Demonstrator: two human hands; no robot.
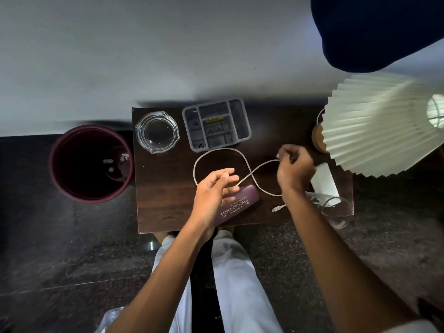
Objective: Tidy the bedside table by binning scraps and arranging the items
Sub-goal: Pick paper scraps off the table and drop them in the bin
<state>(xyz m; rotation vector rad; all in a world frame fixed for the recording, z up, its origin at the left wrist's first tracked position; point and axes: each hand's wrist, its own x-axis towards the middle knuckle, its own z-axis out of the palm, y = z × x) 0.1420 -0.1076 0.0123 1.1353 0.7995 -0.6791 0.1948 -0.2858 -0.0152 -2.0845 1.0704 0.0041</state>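
Note:
A white cable (201, 162) lies in a figure-eight loop on the dark wooden bedside table (163, 193). My right hand (294, 168) pinches one end of it near the lamp. The other plug end (277, 208) rests by the table's front edge. My left hand (213, 191) hovers open over the cable and a maroon spectacle case (236, 205) that lies at the front. A dark red bin (90, 163) stands on the floor left of the table, with white scraps inside.
A glass ashtray (157, 132) and a grey divided organiser (216, 124) sit at the back of the table. A pleated white lamp (384, 126) leans over the right side. A white box (324, 182) and a drinking glass (336, 210) stand at the front right.

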